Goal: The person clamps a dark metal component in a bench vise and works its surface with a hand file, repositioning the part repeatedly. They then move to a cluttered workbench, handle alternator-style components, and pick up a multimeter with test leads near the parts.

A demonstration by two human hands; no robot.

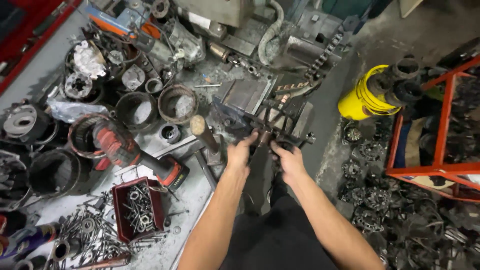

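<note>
Here, both hands, left hand [241, 151] and right hand [288, 159], on rotor [278, 121] at bench edge

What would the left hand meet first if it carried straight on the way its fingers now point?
The left hand already touches the dark metal part clamped in the bench vise; going on up and right, it would press further into that part.

A cluttered workshop. The grey counter [195, 195] is worn and grimy, strewn with metal rings, housings and loose bolts, and a small red tray [139, 207] of nuts and washers sits near its front edge. To the right the concrete floor [425, 30] is dark and oil-stained, with a heap of greasy metal parts [380, 200] spread over it. A red-orange steel rack [442, 125] stands there, just beside a yellow cylinder [362, 95]. The light is flat and even.
</note>
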